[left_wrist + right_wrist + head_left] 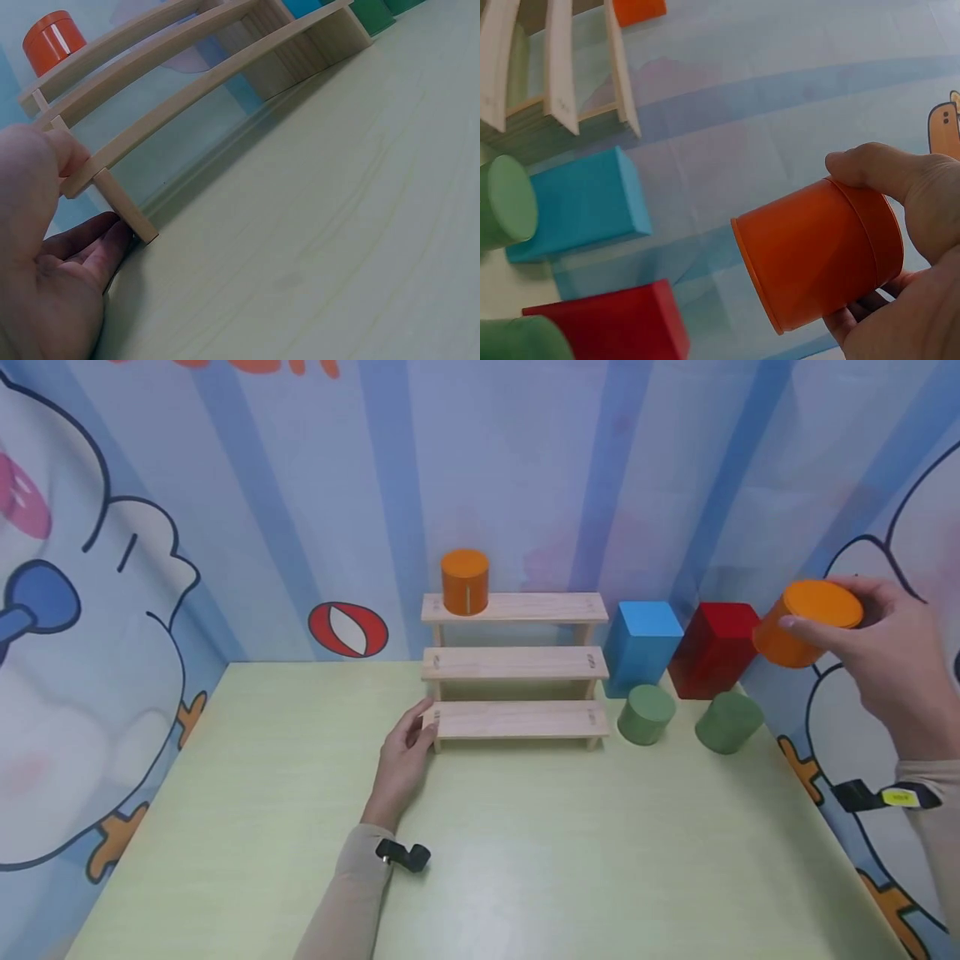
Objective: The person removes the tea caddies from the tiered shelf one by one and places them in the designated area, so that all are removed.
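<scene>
My right hand (888, 647) holds an orange cylindrical canister (806, 625) in the air at the far right, above the red box. In the right wrist view the thumb lies on one side of that canister (817, 255) and the other fingers curl under it. My left hand (401, 768) grips the left end of a three-step wooden display rack (517, 720). The left wrist view has the thumb at the end of the lowest step and fingers by its leg (124, 206). A second orange canister (465, 582) stands on the left end of the top step.
Right of the rack stand a blue box (643, 647) and a red box (712, 652). In front of them are two green cylinders, one green cylinder (647, 715) nearer the rack and another green cylinder (729, 722) further right. A printed backdrop (502, 468) encloses the pale table (525, 843).
</scene>
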`<state>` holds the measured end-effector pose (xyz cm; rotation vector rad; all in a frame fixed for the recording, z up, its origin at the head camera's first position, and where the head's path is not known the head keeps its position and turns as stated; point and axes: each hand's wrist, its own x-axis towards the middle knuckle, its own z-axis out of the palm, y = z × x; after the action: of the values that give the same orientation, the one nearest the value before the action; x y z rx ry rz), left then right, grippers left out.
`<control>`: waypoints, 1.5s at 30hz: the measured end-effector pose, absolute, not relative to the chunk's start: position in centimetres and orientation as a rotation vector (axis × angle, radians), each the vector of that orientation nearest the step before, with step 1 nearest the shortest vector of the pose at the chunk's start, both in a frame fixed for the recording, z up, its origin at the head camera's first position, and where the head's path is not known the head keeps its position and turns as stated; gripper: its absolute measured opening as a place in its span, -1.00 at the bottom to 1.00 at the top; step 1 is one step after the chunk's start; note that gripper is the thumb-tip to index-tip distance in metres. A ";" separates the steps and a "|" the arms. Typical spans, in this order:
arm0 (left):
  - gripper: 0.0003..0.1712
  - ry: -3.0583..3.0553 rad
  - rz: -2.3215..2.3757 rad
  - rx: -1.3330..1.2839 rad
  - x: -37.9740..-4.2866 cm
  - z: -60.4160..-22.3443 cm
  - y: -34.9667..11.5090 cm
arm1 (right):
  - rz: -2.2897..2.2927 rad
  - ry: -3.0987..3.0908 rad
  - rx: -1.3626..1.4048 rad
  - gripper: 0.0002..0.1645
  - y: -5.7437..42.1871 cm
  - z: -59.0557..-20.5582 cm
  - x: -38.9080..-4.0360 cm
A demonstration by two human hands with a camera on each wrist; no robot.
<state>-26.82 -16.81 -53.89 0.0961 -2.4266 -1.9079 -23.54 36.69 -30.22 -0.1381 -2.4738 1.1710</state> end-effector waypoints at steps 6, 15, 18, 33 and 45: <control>-0.45 -2.431 -1.910 0.096 -26.8 -54.0 -16.9 | 1.179 -2.566 -0.179 -0.14 37.7 -33.9 -22.2; -0.45 -2.423 -1.914 0.074 -26.7 -54.1 -17.0 | 1.237 -2.622 -0.195 -0.05 38.4 -38.0 -20.5; -0.45 -2.427 -1.912 0.079 -26.8 -54.2 -17.0 | 1.230 -2.650 -0.215 -0.05 38.4 -38.9 -19.9; -0.45 -2.428 -1.916 0.111 -26.7 -53.7 -16.7 | 1.280 -2.736 -0.233 0.07 38.9 -43.8 -18.2; -0.46 -2.426 -1.919 0.101 -26.8 -53.9 -16.9 | 1.330 -2.793 -0.201 0.13 39.3 -46.2 -18.4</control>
<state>-26.83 -16.88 -53.91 0.1007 -2.4262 -1.9187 -18.39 39.31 -46.17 -0.2008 -2.7934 1.3295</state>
